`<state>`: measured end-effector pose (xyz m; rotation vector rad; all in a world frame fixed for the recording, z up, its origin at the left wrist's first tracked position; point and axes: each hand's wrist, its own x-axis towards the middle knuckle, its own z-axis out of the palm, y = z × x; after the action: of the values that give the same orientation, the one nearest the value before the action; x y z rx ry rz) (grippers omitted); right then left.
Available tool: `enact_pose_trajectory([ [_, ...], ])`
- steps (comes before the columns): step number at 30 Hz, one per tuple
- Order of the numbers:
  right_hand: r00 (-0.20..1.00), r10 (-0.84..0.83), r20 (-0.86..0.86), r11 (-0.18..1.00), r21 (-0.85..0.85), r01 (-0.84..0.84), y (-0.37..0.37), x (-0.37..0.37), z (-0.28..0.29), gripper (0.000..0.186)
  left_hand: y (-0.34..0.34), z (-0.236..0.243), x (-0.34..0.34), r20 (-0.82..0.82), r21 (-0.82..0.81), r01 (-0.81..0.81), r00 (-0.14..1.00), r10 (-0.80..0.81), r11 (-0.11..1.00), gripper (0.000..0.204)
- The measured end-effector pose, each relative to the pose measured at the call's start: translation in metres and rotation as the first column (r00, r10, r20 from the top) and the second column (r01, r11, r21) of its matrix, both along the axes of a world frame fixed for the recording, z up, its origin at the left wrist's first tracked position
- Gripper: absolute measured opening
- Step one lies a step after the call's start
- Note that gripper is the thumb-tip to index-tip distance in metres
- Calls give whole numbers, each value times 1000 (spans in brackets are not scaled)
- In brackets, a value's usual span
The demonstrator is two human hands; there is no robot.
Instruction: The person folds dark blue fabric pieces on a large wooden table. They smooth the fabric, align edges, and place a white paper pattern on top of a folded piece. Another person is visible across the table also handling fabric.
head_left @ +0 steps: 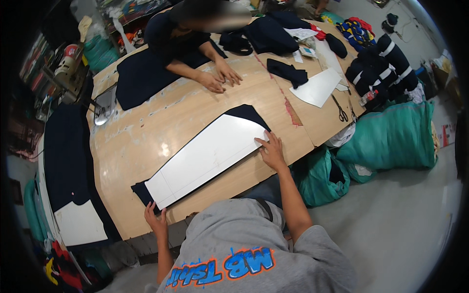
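Observation:
A long white paper pattern piece (207, 156) lies flat on dark navy fabric (248, 115) on the table in front of me. The fabric shows past the pattern at its upper right end and its lower left end. At the lower left corner my left hand (157, 219) touches the edge, fingers apart. My right hand (272, 150) rests with spread fingers on the pattern's right end. Neither hand grips anything. Across the table, a co-worker's hands (219, 80) are held over the tabletop, beside a larger spread of navy fabric (141, 80).
The wooden table (122, 161) also bears white pattern pieces (317, 88), black scissors (340, 108) and folded dark cloth (287, 72). More navy fabric with a white pattern (80, 222) hangs at the left. Green sacks (386, 139) stand on the floor at right.

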<state>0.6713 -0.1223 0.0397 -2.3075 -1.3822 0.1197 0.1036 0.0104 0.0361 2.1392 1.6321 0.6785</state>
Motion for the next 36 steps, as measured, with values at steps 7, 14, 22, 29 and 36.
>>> enact_pose_trajectory([
  [7, 995, 103, 12, 989, 104, -104, 1, 19, -8, 43, 4, -19, -11, 34, 20, 25, 999, -26, 999, 51],
  [14, 995, 93, 33, 990, 106, -96, -1, 13, -3, 43, 2, -16, -8, 20, -16, 13, 1000, -13, 1000, 52],
  [22, 994, 87, 68, 993, 74, -92, -2, 17, -5, 46, 4, -15, -11, 29, -86, 29, 999, -27, 996, 57],
  [29, 995, 58, 83, 991, 114, -68, -2, 8, -5, 46, 3, -18, -11, -43, 78, 75, 997, -72, 994, 52],
  [36, 997, 2, 75, 987, 158, -14, 7, -33, -4, 47, -3, -22, -9, -52, 169, 52, 998, -43, 984, 51],
])
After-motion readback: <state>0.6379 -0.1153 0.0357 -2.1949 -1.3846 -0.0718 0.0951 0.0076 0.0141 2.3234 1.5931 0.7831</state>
